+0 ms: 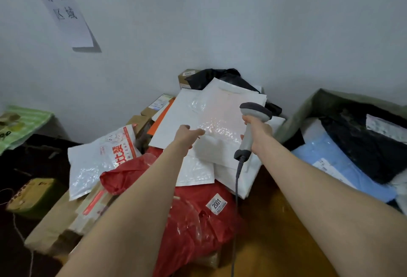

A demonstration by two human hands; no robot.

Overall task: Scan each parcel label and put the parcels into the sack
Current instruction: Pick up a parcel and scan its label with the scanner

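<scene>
- A person's left hand [189, 132] reaches forward, fingers nearly straight, touching the glossy white bubble mailer [220, 109] atop the parcel heap;
- the right hand [259, 132], just beside the left, is wrapped round the handle of a grey corded barcode scanner [255, 111]; the scanner head is over the same mailer;
- a red plastic parcel [198, 221] labelled 2001 lies beneath both forearms;
- right of the right hand, the olive woven sack [312, 102] gapes, holding a pale blue plastic parcel [330, 157] and a black plastic parcel [363, 144]
</scene>
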